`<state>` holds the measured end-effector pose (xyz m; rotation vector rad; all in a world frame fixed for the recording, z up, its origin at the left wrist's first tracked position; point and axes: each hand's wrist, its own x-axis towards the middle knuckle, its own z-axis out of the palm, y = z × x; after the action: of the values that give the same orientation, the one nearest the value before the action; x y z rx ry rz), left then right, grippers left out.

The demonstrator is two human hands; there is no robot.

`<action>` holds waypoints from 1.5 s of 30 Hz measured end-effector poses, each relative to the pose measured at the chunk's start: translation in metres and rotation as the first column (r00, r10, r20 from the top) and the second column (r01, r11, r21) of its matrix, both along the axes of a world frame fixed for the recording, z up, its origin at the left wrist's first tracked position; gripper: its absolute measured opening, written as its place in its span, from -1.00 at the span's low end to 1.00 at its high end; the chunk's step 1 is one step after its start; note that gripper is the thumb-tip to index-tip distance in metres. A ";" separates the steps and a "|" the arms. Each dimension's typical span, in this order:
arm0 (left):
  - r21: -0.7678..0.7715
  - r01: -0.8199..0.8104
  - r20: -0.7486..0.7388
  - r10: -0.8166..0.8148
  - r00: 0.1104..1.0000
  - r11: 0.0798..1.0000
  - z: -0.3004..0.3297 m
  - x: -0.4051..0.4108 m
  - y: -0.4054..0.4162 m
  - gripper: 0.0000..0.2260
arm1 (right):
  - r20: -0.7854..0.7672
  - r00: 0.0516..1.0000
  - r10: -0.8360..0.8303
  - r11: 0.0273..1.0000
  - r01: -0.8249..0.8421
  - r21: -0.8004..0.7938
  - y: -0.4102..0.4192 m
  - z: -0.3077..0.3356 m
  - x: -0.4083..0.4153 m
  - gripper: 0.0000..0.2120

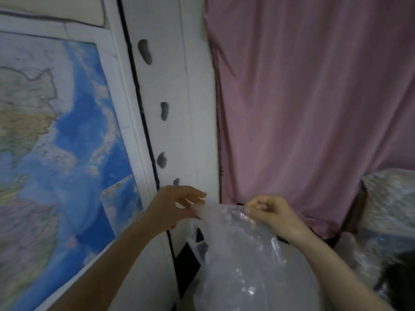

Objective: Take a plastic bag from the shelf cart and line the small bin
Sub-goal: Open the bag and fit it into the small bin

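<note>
Clear plastic bag (242, 261) hangs in mid-air at lower centre, held up at its top edge between both hands; its bottom runs off the lower frame edge. Thin, crinkled film, glossy highlights, see-through. One loop handle dangles at its left side.

Right hand (271, 212): grip pressed together, fingers curled, pinching the bag's upper rim. Left hand (177, 207): grip spread, fingers loosely extended, fingertips at the bag's top left corner; whether they actually hold the film is hard to tell through blur.

Open air above the hands. Close behind them a white panel (170, 108) with a column of dark oval cut-outs, bordered by a black strip on its left. Left of that, a wall map (56, 142), blue sea and pale land, white border, a smaller inset at its lower right corner. Right, a pink curtain (314, 97) in soft vertical folds, lower hem near the right wrist.

Far right: pale patterned bundle (390, 203), cut off by the frame, indistinct. Dark blurred shape at the lower right corner, not identifiable. Bin and cart not seen. Whole picture soft, dim.
</note>
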<state>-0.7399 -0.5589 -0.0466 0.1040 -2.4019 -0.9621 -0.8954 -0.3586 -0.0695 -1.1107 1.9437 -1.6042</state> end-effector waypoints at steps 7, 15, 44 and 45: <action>0.071 -0.099 0.178 0.085 0.980 0.993 0.016 -0.012 -0.021 -0.79 | 0.074 0.983 0.168 0.986 -0.166 -0.028 -0.037 0.024 -0.067 -0.83; 0.160 -0.223 0.184 0.193 0.964 0.962 0.019 -0.012 -0.051 -0.78 | 0.019 0.990 0.138 0.988 -0.137 -0.074 -0.070 0.036 -0.108 -0.88; 0.359 -0.752 0.182 0.749 0.637 0.553 -0.018 -0.055 -0.163 -0.89 | -0.313 0.823 0.475 0.834 -0.534 -0.141 -0.299 0.018 -0.159 -0.92; 0.342 -0.776 0.182 0.772 0.609 0.530 -0.024 -0.055 -0.160 -0.85 | -0.292 0.804 0.517 0.812 -0.569 -0.128 -0.309 0.020 -0.166 -0.91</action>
<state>-0.7951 -0.7189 -0.0705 1.2329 -1.7679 -0.9386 -1.0616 -0.6674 -0.0495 -1.8347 1.3929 -1.4062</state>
